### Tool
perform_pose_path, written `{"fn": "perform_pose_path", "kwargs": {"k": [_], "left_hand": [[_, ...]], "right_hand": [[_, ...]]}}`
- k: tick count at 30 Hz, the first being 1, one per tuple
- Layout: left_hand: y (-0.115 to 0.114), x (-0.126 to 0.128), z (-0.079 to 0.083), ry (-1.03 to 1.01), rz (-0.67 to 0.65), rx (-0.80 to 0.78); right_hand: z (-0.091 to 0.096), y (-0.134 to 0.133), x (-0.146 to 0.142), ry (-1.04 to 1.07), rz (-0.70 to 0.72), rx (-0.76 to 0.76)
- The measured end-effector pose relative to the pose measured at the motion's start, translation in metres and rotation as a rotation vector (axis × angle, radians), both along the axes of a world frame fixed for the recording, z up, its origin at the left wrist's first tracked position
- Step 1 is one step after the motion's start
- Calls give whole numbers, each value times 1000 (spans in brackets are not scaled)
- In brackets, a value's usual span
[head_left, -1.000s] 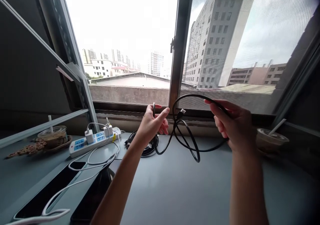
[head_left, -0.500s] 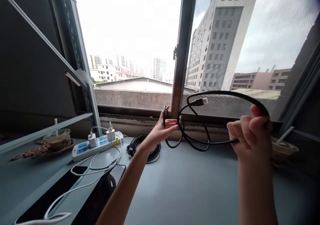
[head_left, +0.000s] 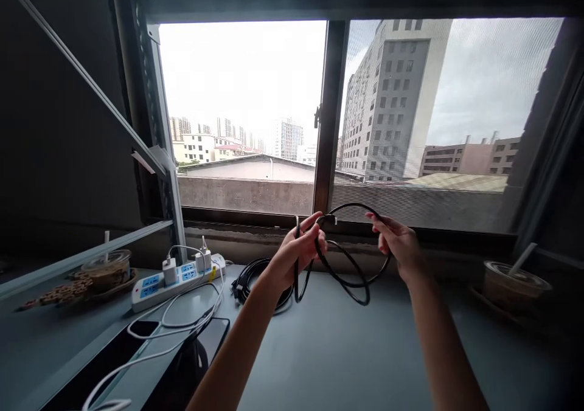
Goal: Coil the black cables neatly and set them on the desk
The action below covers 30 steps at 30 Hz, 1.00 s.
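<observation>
A black USB cable [head_left: 353, 285] hangs in loose loops between my two hands, above the table. My left hand [head_left: 298, 250] is closed round part of it, thumb and fingers together near the USB plug [head_left: 329, 220]. One loop drops over the left hand's back and hangs below it. My right hand [head_left: 396, 241] pinches the loop's right side between thumb and fingers. Behind my left forearm lies a coiled black cable [head_left: 250, 275] on the table, partly hidden by the arm.
A white power strip [head_left: 180, 280] with chargers and white cables stands at the left, near dark flat devices [head_left: 182, 362]. Drink cups [head_left: 109, 268] stand at far left and right [head_left: 513, 286]. A metal rack post [head_left: 176, 210] rises by the window.
My right hand has moved left and away from me, closer to the left hand, and the loops have drawn smaller. My left hand has closed on the cable near the plug. The view has tilted up.
</observation>
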<state>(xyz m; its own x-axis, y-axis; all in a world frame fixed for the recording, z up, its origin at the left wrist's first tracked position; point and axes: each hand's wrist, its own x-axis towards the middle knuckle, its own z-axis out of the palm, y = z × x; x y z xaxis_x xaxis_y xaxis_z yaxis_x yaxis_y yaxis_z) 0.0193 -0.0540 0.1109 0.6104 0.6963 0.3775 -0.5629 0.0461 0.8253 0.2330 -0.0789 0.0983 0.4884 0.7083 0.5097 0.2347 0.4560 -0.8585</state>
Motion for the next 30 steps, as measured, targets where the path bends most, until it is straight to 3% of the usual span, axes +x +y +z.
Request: {"fn": "perform_pose_path", "kwargs": {"k": [3,9,11,16,18,20,23,26,30], "left_hand": [[3,-1,0,-35,-30,-46],[-3,-2,4,35,-15,27],[-5,-2,6,30,-5,29],[-3,-1,4,-5,31,-56],[0,-2,2,10,51,-45],[3,-4,2,61,78,18],[7,-13,4,222,192,171],[15,-28,8,316,420,237],[27,-45,10,105,684,102]], "right_hand": [[-4,7,-5,-138,-144,-76],[8,-13,-44,-508,-222,82],[14,-26,-60,-567,-89,81],[21,-49,-78,-791,532,-185],[19,-49,-79,-820,665,-229],[17,-45,-79,-815,706,-228],[13,-38,-76,-747,623,-216],[12,-34,-68,-637,423,-233],[12,-29,-48,-515,166,-183]]}}
